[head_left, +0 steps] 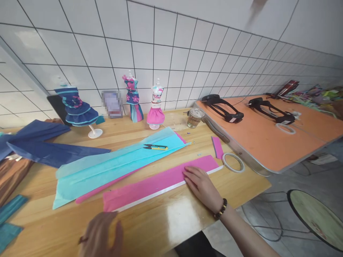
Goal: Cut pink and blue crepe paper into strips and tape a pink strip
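A long pink strip (158, 180) lies on the wooden table, with a white band (152, 194) along its near edge. My right hand (199, 185) rests flat on the strip's right part, fingers stretched out. At the strip's near left corner is my left hand (103, 233), smeared by motion, so its fingers are unclear. Behind the strip, turquoise sheets (107, 171) lie over more pink material, and small yellow-handled snips (155, 147) rest on them. A roll of white tape (233, 162) lies beyond the strip's right end, near a short pink piece (217, 147).
Three small dressed mannequins, one in blue (77, 107), one striped (133, 98) and one in pink (155, 114), stand by the wall. A glass (195, 117) is near the orange table (268, 142). Blue material (53, 146) lies left; a stool (316, 217) stands right.
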Tool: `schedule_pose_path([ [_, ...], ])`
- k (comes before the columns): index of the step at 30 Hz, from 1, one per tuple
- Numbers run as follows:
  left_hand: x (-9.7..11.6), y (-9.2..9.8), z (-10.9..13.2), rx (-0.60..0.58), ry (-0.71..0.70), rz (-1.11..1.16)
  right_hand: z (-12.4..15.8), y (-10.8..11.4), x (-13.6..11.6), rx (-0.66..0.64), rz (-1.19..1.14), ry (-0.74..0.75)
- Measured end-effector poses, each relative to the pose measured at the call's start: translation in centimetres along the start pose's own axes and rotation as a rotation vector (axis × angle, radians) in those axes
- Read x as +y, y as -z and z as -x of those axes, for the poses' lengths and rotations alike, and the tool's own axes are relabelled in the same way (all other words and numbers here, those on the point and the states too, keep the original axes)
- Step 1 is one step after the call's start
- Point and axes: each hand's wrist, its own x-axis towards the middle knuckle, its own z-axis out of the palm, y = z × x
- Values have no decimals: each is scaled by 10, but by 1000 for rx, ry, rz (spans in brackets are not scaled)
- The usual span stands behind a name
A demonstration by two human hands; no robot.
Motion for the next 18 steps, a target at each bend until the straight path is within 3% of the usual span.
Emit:
schedule_pose_path([
  [2, 20, -8, -6, -60, -240, 64, -1, -1, 1, -10, -1, 4],
  [6, 38, -26, -18, -135, -414, -43, 0, 0, 3, -26, 2, 14],
  [10, 34, -38, -19, -216, -411, -94, 1, 2, -5, -10, 24, 25],
  [18, 36, -40, -12, -261, -378, -164, -19, -7, -67, -93, -109, 132],
])
